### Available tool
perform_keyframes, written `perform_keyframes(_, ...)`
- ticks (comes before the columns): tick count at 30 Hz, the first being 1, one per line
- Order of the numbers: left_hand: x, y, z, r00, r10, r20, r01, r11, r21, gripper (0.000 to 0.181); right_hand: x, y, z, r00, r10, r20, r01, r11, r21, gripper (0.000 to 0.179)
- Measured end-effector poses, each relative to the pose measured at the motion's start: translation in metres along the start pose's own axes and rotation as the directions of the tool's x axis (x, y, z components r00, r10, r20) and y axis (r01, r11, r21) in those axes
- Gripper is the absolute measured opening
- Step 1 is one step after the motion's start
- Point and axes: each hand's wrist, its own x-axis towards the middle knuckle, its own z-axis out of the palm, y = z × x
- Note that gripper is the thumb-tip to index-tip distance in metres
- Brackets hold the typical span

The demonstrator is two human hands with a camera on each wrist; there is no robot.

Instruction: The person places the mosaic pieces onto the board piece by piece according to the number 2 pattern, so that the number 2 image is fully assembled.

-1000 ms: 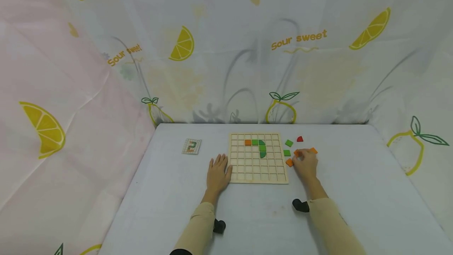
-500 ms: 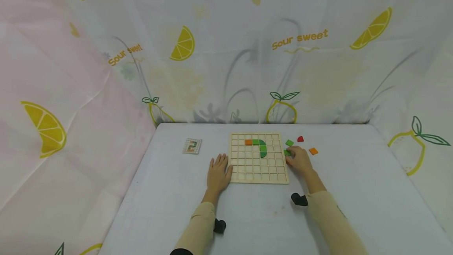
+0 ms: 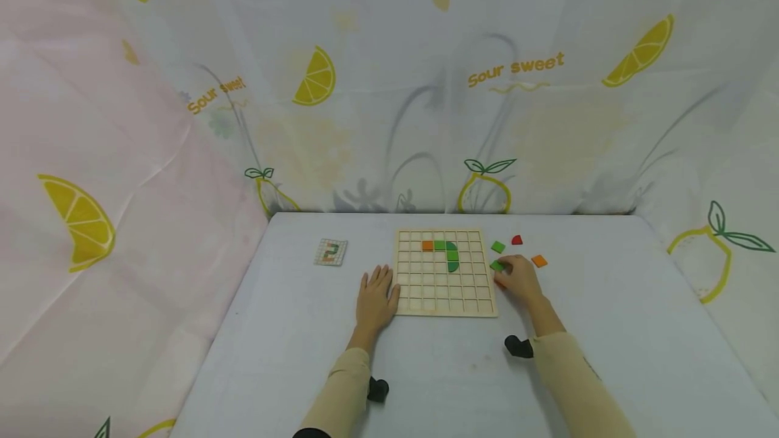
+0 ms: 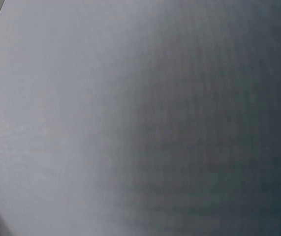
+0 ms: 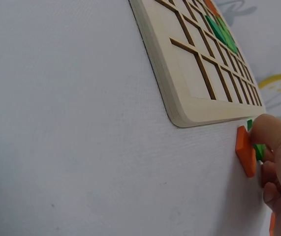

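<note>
On the left of the tabletop (image 3: 262,343) lies a card (image 3: 331,253) printed with a 2-like shape, probably kept in sight for reference. The left hand (image 3: 374,299) rests flat, fingers straight and gripping nothing, its thumb at the left edge of the board (image 3: 420,293), likely to stop it sliding. Five pieces (image 3: 439,246) sit in the board's cells. Off its right side lies the far green tile (image 3: 498,247); below, the right hand (image 3: 520,279) pinches the near green tile (image 3: 496,266), whether lifted I cannot tell. The near orange tile (image 5: 246,151) is just beside the thumb. Farther right, the red piece (image 3: 516,240) and outer orange tile (image 3: 539,261) lie loose, presumably for easy reach.
</note>
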Motion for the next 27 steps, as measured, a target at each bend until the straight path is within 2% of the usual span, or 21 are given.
perform_keyframes(5,0.0,0.0,0.0,1.0,0.001,0.0,-0.001,1.0,-0.007,0.045,-0.003,0.0,0.003,0.998,-0.006,-0.062,0.009,0.999,0.054,0.035)
perform_keyframes(11,0.0,-0.002,0.003,1.0,-0.011,0.014,0.011,1.0,-0.007,0.045,-0.001,-0.003,0.009,0.986,-0.069,-0.155,0.087,0.99,0.107,0.034)
perform_keyframes(16,-0.001,-0.003,0.004,1.0,-0.014,0.003,0.014,1.0,-0.013,0.045,0.004,-0.02,0.015,0.989,-0.095,-0.113,0.11,0.985,0.135,0.036)
perform_keyframes(19,0.0,-0.003,0.003,1.0,-0.006,-0.009,0.005,1.0,-0.024,0.044,0.007,-0.031,0.02,0.986,-0.138,-0.098,0.152,0.977,0.148,0.035)
perform_keyframes(27,0.001,-0.001,0.002,1.0,-0.007,0.003,0.008,1.0,-0.023,0.044,0.013,-0.044,0.04,0.943,-0.312,-0.117,0.328,0.931,0.161,0.03)
